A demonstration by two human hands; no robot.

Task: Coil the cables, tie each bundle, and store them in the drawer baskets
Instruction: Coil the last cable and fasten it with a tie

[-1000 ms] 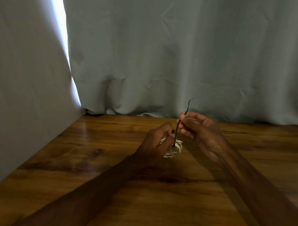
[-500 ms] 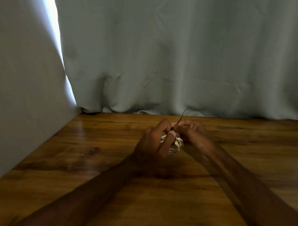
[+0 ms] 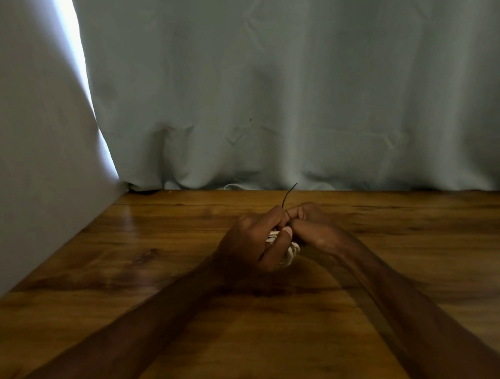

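Above the wooden table (image 3: 132, 266), I saw the left hand (image 3: 254, 240) gripping a coiled white cable (image 3: 290, 255), right hand (image 3: 313, 226) pinching its black tie (image 3: 289, 192)

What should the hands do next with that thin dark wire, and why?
Probably twist the dark tie tight round the white cable bundle: the left hand grips the coil, the right hand pinches the tie, and its free end sticks up loose.

Over a wooden table (image 3: 160, 265), the left hand (image 3: 255, 240) gripped a white coiled cable (image 3: 290, 252). The right hand (image 3: 313, 229) pinched a thin dark tie (image 3: 288, 194) whose free end stuck up. Pale curtains (image 3: 267, 88) hung behind.
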